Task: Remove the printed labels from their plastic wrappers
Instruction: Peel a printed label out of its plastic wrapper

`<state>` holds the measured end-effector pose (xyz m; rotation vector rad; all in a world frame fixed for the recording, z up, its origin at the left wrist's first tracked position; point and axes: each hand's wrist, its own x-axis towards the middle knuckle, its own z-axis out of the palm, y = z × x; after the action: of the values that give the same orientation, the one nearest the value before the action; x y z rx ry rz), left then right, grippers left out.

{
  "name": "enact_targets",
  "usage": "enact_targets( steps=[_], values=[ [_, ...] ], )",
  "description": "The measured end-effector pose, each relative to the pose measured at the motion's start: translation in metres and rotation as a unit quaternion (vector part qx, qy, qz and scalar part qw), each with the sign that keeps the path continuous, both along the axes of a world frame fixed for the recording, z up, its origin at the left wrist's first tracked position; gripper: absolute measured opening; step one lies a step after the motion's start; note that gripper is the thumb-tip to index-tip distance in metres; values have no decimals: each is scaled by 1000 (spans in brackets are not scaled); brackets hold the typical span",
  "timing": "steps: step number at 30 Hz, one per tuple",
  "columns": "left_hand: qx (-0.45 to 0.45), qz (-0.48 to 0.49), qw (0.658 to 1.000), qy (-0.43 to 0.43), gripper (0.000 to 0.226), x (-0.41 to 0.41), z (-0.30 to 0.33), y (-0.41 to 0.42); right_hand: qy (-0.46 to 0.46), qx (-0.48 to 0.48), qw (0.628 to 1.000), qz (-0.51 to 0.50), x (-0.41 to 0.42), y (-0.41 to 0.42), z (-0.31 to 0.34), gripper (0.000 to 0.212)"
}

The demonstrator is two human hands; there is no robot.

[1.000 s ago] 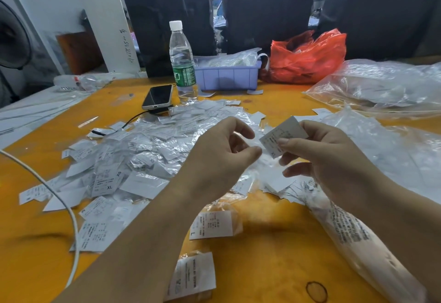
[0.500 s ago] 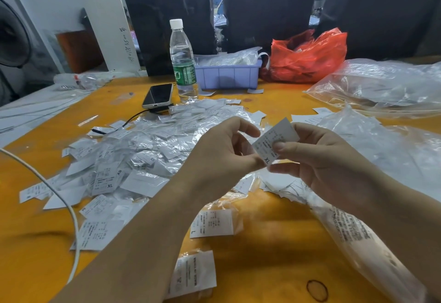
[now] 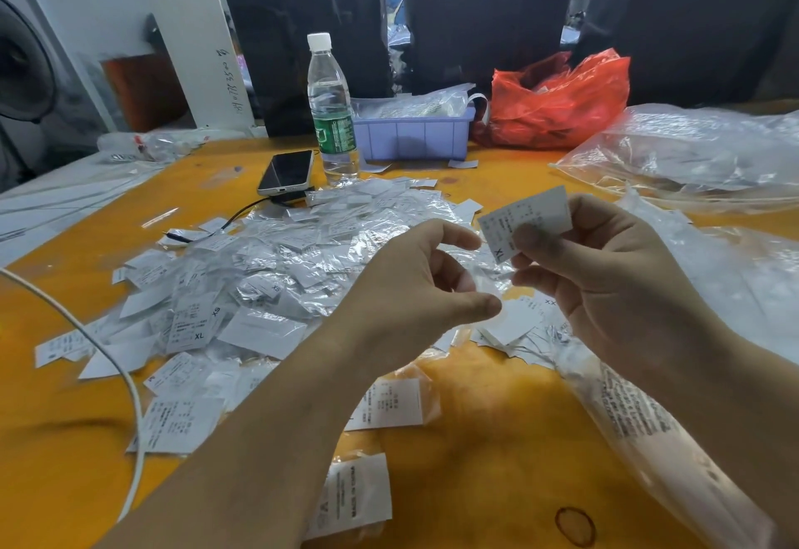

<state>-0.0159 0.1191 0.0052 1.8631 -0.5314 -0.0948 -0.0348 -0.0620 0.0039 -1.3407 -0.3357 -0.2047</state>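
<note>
Pinching an XL label point(image 3: 525, 220) between thumb and fingers, the right hand point(image 3: 605, 276) holds it above the pile point(image 3: 302, 254); the left hand point(image 3: 415, 285) pinches a clear wrapper point(image 3: 484, 278) just beside; most of the pile looks still wrapped, so much remains.

Phone point(image 3: 287, 172) left of bottle point(image 3: 330, 107), tray point(image 3: 415, 135) right.

a small white printed paper label marked xl point(image 3: 525, 220) stands tilted above the table, right of centre; just below-left, its clear crinkled plastic wrapper point(image 3: 475, 276) hangs beside it.
</note>
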Motion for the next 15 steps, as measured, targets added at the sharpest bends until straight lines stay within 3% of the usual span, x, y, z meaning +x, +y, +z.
enact_targets(
  steps=[8, 15],
  values=[
    [22, -33, 999, 19, 56, -3, 3, -2, -70, -88, 993, -25, -8, 7, 1, 11],
    [3, -17, 1000, 25, 62, -2, 5, 1, -71, -171, 980, -67, -4, 4, -3, 10]
  ],
)
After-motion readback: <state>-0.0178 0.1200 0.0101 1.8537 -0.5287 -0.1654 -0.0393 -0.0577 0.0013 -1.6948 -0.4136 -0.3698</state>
